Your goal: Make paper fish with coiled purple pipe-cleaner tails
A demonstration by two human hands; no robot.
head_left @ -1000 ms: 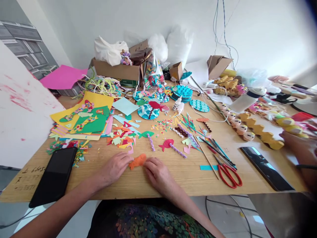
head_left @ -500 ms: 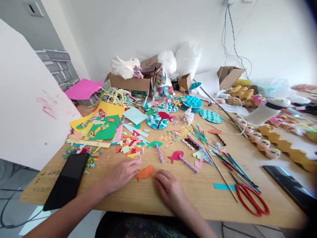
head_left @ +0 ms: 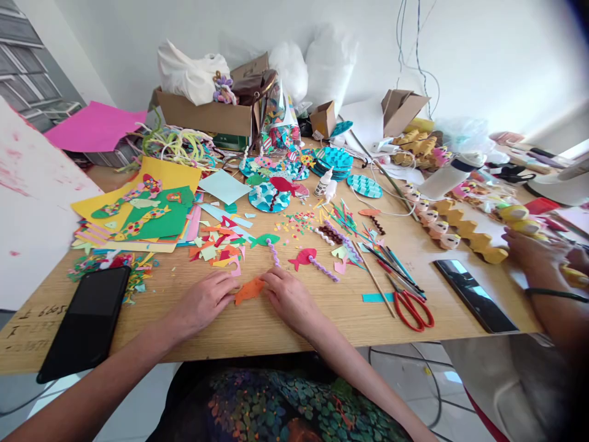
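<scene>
An orange paper fish point(head_left: 249, 291) lies near the table's front edge between my two hands. My left hand point(head_left: 209, 299) is at its left end, fingers bent together and touching or nearly touching it. The fingertips of my right hand point(head_left: 286, 294) are pinched on the fish's right end. Just beyond are a green paper fish point(head_left: 265, 240) and a red paper fish point(head_left: 304, 259), each with a purple twisted strip. Coloured paper scraps point(head_left: 221, 242) are spread behind my left hand.
Red-handled scissors point(head_left: 414, 310), a wooden stick point(head_left: 375, 279) and a phone point(head_left: 476, 296) lie to the right. A black tablet point(head_left: 87, 316) is at the left. Another person's hand point(head_left: 536, 252) reaches yellow pieces at the far right. A glue bottle point(head_left: 323, 183) stands behind.
The view has turned to the right, bringing another person's arm into view. My right hand has closed in on the orange fish and now touches its right end.
</scene>
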